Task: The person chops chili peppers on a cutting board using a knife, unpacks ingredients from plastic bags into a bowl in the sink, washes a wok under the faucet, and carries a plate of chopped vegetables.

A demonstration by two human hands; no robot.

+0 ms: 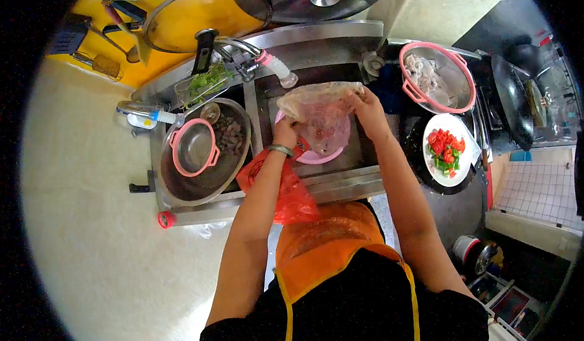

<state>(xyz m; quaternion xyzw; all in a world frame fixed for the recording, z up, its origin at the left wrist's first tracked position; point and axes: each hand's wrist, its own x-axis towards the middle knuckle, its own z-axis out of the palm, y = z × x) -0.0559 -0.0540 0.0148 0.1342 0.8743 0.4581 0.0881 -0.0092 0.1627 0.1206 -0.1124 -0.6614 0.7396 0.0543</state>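
Observation:
Over the right sink basin, my left hand and my right hand grip a clear plastic bag by its two sides. Pinkish contents show through the bag's film. Beneath it a pink bowl stands in the sink, partly hidden by the bag. A red plastic bag hangs over the sink's front edge, under my left forearm. My left wrist wears a bracelet.
At the left sink, a large metal basin holds a pink-rimmed strainer and dark pieces. Two faucets reach over the sinks. To the right stand a pink-rimmed colander with pale food, a white plate of chopped peppers, and a wok.

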